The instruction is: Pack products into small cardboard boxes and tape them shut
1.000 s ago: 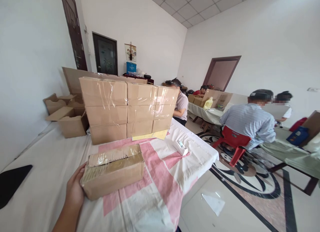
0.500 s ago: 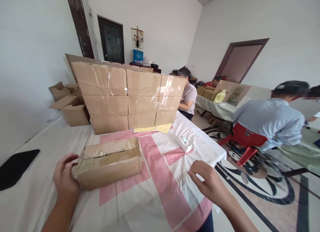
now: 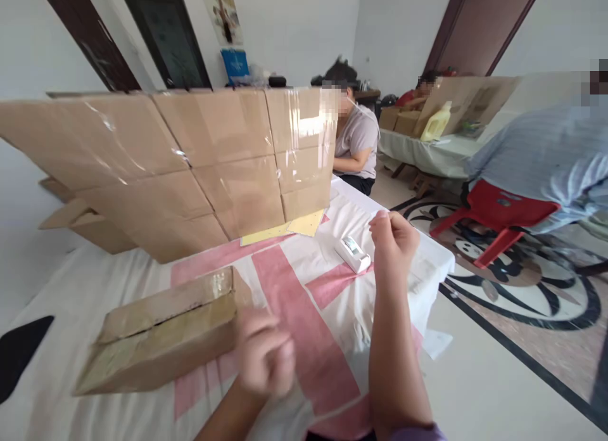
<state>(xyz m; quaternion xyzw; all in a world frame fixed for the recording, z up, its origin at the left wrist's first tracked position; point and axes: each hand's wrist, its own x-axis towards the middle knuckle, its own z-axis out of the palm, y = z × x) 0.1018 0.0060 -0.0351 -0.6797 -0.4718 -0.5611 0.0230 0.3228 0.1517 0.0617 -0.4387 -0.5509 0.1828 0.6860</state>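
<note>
- The box [image 3: 161, 330] lies flat on the cloth [image 3: 332, 282] near the table's front edge, taped top up, likely so both hands can reach it.
- The left hand [image 3: 266, 358] sits just beside the box's right end with its fingers curled. Motion blur hides whether it touches the box or grips anything.
- The right hand [image 3: 394, 238] is raised above the cloth with its fingers bunched closed, and nothing shows between them. The white device [image 3: 352, 254] lies just left of it, within easy reach.
- The film-wrapped stack [image 3: 190, 162], 3 boxes high, stands behind, and the film probably keeps it together as 1 block.
- The stack pins down the yellow sheets [image 3: 285, 229], hides the table behind it and runs off the left edge.
- A black shape [image 3: 21, 346] at the left is cut off and cannot be identified.
</note>
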